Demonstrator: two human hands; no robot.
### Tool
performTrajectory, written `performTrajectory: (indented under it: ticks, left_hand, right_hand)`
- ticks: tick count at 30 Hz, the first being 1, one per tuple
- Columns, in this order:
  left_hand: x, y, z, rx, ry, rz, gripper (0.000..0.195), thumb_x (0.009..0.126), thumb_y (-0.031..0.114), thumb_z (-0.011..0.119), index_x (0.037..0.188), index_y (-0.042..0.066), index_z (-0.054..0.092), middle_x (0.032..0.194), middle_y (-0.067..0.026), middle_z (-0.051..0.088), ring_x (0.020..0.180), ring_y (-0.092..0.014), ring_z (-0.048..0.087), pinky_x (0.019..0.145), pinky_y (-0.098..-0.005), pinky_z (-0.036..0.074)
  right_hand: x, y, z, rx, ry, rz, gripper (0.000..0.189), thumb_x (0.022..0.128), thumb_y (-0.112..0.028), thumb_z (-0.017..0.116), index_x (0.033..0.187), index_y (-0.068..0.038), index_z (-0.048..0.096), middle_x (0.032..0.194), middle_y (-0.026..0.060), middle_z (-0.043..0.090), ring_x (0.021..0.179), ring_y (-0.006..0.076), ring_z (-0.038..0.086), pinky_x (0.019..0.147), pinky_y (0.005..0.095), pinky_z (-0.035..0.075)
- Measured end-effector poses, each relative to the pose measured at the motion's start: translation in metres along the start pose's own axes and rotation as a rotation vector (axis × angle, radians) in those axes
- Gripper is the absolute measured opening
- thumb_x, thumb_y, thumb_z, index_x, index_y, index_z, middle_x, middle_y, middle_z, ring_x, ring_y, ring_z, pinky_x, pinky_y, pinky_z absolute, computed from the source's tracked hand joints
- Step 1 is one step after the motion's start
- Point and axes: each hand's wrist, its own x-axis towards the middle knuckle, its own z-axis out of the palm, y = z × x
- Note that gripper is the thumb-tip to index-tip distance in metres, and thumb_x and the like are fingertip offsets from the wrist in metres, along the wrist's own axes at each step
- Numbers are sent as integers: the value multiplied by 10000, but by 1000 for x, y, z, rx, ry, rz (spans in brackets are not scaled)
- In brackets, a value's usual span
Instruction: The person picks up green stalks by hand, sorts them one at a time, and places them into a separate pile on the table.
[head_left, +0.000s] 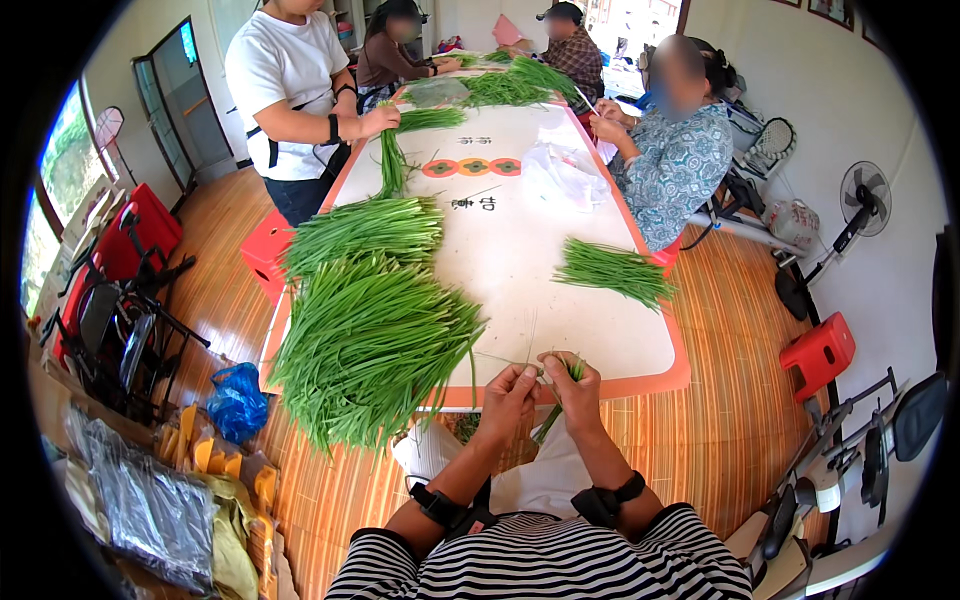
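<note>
Before me, over the near edge of the table (517, 262), both hands are close together. My right hand (576, 386) grips a small bunch of long green stalks (550, 421), which look like garlic chives. My left hand (511, 396) pinches thin strands between thumb and finger, touching or almost touching the right fingertips. A large heap of the same greens (367, 345) lies left of my hands and overhangs the table edge. Behind it rests a second pile (367, 232). A smaller, neater bundle (615, 271) lies toward the right edge.
A person in white (292, 105) holds stalks at the left side; a person in a patterned shirt (675, 157) sits at the right. Two others work at the far end. A clear plastic bag (566, 176) lies on the table. Red stools (819, 356) and a fan (862, 199) stand around.
</note>
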Motion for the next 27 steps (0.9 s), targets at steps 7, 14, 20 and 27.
performTrajectory:
  ticks: [7, 14, 20, 27]
  left_hand:
    - [0, 0, 0, 28, -20, -3, 145, 923, 204, 523, 894, 66, 557, 652, 4, 509, 427, -23, 284, 384, -178, 214]
    - [0, 1, -1, 32, -14, -13, 159, 929, 228, 510, 892, 78, 550, 645, 8, 503, 435, -24, 276, 395, -177, 215]
    - [1, 1, -2, 4, 1, -34, 160, 937, 238, 487, 887, 94, 539, 635, 12, 491, 434, -30, 275, 401, -178, 224]
    - [0, 10, 0, -54, 45, -14, 184, 953, 240, 434, 858, 106, 518, 738, -5, 525, 506, -51, 371, 421, -195, 286]
  right_hand:
    - [9, -27, -16, 207, 134, -36, 191, 912, -233, 532, 854, -51, 550, 557, -88, 313, 464, 13, 249, 415, 183, 195]
    - [19, -57, -49, 404, 282, -175, 238, 952, -298, 449, 844, -89, 485, 630, -51, 364, 468, 31, 248, 418, 186, 201]
    - [20, -79, -78, 560, 334, -226, 229, 949, -320, 452, 841, -118, 453, 681, -54, 343, 528, 43, 266, 447, 185, 232]
    - [12, -85, -81, 587, 53, -151, 253, 948, -308, 451, 809, -97, 464, 658, -40, 365, 498, 39, 280, 430, 192, 228]
